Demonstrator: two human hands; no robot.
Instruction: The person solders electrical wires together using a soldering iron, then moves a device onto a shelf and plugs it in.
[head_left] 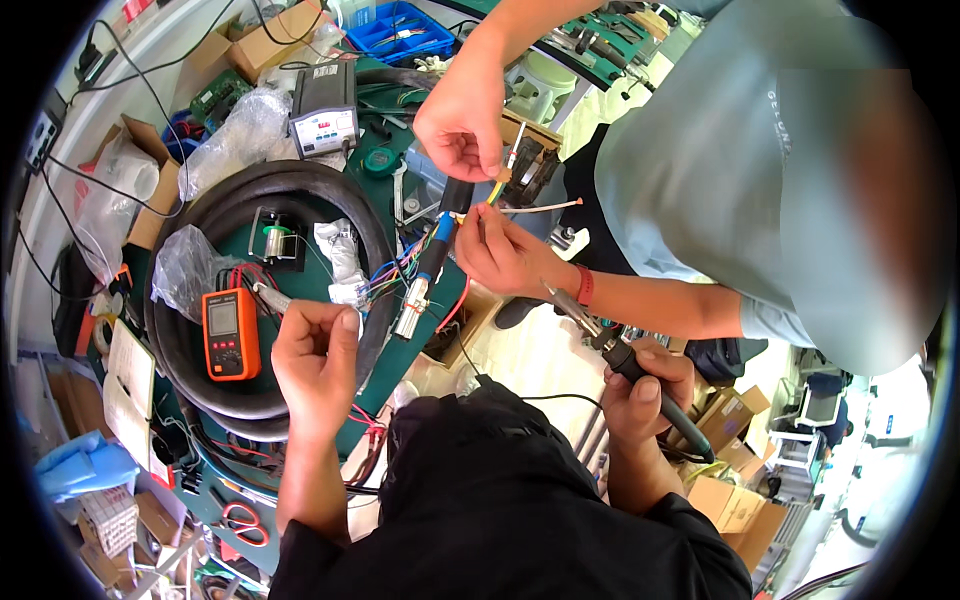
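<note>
In my right hand (648,390) is a soldering iron (622,358), its metal tip pointing up and left toward the other person's wrist. My left hand (315,358) is closed in a pinch beside the orange multimeter (230,333). A slim pale piece (270,297) sticks out past its fingers; its kind I cannot make out. Ahead, another person's two hands (465,125) hold a yellow-green wire (495,192) and a white wire (548,208) at a black cable (432,262). Blue tape, thin coloured wires and a silvery connector (411,308) show along that cable.
A thick black cable coil (165,290) rings a solder spool on a stand (277,238). Behind it stands a soldering station (325,110). A blue parts tray (400,32) lies at the far edge, red-handled scissors (243,525) at the near left. The other person (700,180) leans in from the right.
</note>
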